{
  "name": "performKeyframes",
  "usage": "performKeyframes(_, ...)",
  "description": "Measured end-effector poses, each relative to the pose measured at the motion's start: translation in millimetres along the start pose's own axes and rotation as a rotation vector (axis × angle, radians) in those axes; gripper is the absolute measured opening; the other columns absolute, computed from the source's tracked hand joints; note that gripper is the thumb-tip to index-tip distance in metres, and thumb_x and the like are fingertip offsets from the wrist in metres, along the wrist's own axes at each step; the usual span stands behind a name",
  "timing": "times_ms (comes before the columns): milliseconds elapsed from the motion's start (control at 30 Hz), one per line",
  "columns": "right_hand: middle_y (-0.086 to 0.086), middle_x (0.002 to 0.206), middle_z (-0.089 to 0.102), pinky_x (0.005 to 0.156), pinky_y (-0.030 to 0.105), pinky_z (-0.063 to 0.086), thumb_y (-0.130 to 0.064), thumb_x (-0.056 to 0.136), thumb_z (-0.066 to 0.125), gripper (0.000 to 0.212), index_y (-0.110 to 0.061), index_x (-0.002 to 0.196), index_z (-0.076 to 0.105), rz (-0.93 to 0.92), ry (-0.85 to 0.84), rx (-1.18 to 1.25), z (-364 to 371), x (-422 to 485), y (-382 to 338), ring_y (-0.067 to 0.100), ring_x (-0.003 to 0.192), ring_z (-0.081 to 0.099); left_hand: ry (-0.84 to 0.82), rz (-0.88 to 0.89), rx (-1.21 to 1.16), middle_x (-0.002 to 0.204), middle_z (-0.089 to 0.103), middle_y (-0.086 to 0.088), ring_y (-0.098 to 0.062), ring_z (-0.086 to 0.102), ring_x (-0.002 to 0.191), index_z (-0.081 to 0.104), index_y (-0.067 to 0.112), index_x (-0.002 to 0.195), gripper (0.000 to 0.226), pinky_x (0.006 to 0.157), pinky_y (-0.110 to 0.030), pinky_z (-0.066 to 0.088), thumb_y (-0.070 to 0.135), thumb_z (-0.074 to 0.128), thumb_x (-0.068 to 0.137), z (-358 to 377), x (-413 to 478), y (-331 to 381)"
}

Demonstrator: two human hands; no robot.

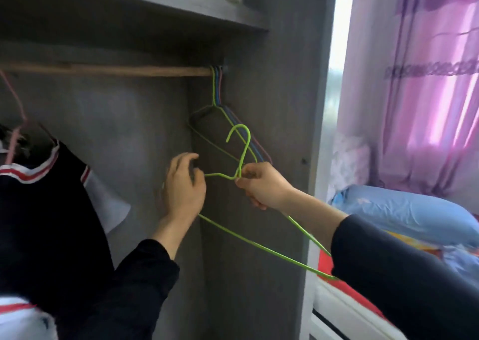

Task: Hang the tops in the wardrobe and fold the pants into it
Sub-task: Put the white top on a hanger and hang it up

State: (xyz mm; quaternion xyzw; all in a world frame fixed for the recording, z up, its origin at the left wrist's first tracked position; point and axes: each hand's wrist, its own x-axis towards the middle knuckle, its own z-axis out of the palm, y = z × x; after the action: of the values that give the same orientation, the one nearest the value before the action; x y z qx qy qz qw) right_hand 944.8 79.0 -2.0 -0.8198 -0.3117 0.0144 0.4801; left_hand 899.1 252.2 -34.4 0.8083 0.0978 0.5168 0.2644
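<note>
Far left on the rail: a pink hanger [11, 132] carries a dark top [39, 210] with red and white trim, hanging low at the left edge.
Rail: the wooden rail [103, 70] runs across the wardrobe [272, 80] under a shelf [181, 5].
Left hand: my left hand [181, 186] is up inside the wardrobe, its back toward me, fingers loosely curled at the left shoulder of the green hanger. I cannot tell whether they grip the wire or only touch it.
Green hanger: the green hanger [245, 154] is off the rail, hook up and tilted. Its bottom bar slants down to the right under my right forearm.
Spare hangers: a bunch of wire hangers [217, 88] hangs at the far right end of the rail, against the side wall, just behind the green one.
Right hand: my right hand [261, 186] pinches the green hanger's neck just below the hook.
Right of the wardrobe: a blue pillow [404, 215] lies on the bed [347, 311], with a purple curtain [414, 93] beyond.
</note>
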Motion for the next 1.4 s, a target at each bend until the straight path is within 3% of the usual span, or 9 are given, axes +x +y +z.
performKeyframes(267, -0.013, 0.039, 0.041, 0.038, 0.018, 0.027, -0.021, 0.092, 0.060, 0.011, -0.018, 0.082, 0.062, 0.128, -0.062, -0.042, -120, -151, 94, 0.006, 0.035, 0.032, -0.079, -0.037, -0.106, 0.110, 0.061, -0.004, -0.023, 0.055, 0.106, 0.062, 0.011, 0.111, 0.029, 0.088, -0.032, 0.042, 0.006, 0.045, 0.088, 75, -148, 112)
performKeyframes(367, -0.014, 0.042, 0.045, 0.040, 0.016, 0.030, -0.028, 0.093, 0.061, 0.007, -0.024, 0.089, 0.066, 0.161, -0.057, -0.120, -175, -219, 144, 0.003, 0.038, 0.035, -0.216, -0.052, -0.121, 0.111, 0.059, -0.006, -0.023, 0.053, 0.105, 0.060, 0.011, 0.114, 0.029, 0.083, -0.031, 0.041, 0.007, 0.044, 0.090, 110, -215, 166)
performKeyframes(433, -0.017, 0.044, 0.048, 0.041, 0.011, 0.031, -0.027, 0.092, 0.063, 0.008, -0.023, 0.092, 0.070, 0.229, -0.014, -0.151, -207, -260, 183, 0.001, 0.037, 0.039, -0.357, -0.085, -0.110, 0.116, 0.057, -0.006, -0.023, 0.052, 0.110, 0.058, 0.012, 0.117, 0.030, 0.084, -0.031, 0.040, 0.008, 0.044, 0.091, 140, -256, 201)
performKeyframes(600, -0.008, 0.068, 0.063, 0.061, 0.025, 0.040, -0.025, 0.088, 0.068, 0.006, -0.021, 0.088, 0.073, 0.399, 0.132, -0.175, -288, -360, 269, 0.005, 0.056, 0.047, -0.682, -0.072, -0.131, 0.120, 0.057, -0.009, -0.026, 0.048, 0.116, 0.058, 0.011, 0.118, 0.030, 0.090, -0.035, 0.041, 0.009, 0.043, 0.091, 218, -344, 300)
performKeyframes(700, -0.019, 0.046, 0.053, 0.052, 0.016, 0.032, -0.027, 0.089, 0.067, 0.010, -0.020, 0.082, 0.069, 0.518, 0.230, -0.161, -338, -420, 303, -0.004, 0.043, 0.045, -0.832, 0.015, -0.171, 0.118, 0.058, -0.010, -0.027, 0.050, 0.112, 0.058, 0.011, 0.116, 0.028, 0.089, -0.034, 0.039, 0.010, 0.043, 0.092, 262, -390, 364)
performKeyframes(867, -0.010, 0.051, 0.046, 0.043, 0.014, 0.029, -0.032, 0.092, 0.063, 0.029, -0.008, 0.076, 0.065, 0.701, 0.390, -0.162, -418, -503, 355, -0.002, 0.036, 0.039, -1.052, 0.134, -0.247, 0.117, 0.058, -0.008, -0.027, 0.052, 0.110, 0.058, 0.013, 0.112, 0.024, 0.082, -0.033, 0.040, 0.014, 0.044, 0.093, 336, -455, 465)
performKeyframes(1100, 0.001, 0.057, 0.045, 0.044, 0.025, 0.030, -0.038, 0.091, 0.062, 0.038, -0.010, 0.067, 0.051, 0.934, 0.574, -0.217, -521, -572, 446, 0.010, 0.043, 0.037, -1.276, 0.260, -0.300, 0.114, 0.059, -0.011, -0.028, 0.051, 0.111, 0.059, 0.011, 0.106, 0.022, 0.092, -0.037, 0.042, 0.016, 0.042, 0.093, 453, -526, 574)
performKeyframes(1233, -0.002, 0.048, 0.042, 0.041, 0.021, 0.030, -0.041, 0.094, 0.057, 0.052, -0.013, 0.053, 0.039, 1.071, 0.680, -0.311, -585, -592, 487, 0.006, 0.038, 0.041, -1.357, 0.297, -0.320, 0.116, 0.059, -0.010, -0.029, 0.052, 0.113, 0.060, 0.012, 0.108, 0.025, 0.095, -0.038, 0.043, 0.018, 0.043, 0.091, 526, -552, 634)
performKeyframes(1400, 0.001, 0.051, 0.046, 0.057, 0.031, 0.028, -0.038, 0.094, 0.055, 0.054, -0.013, 0.049, 0.039, 1.187, 0.772, -0.376, -657, -610, 547, 0.017, 0.053, 0.044, -1.427, 0.347, -0.325, 0.120, 0.057, -0.011, -0.029, 0.051, 0.116, 0.059, 0.011, 0.114, 0.028, 0.098, -0.039, 0.041, 0.016, 0.044, 0.091, 600, -582, 705)
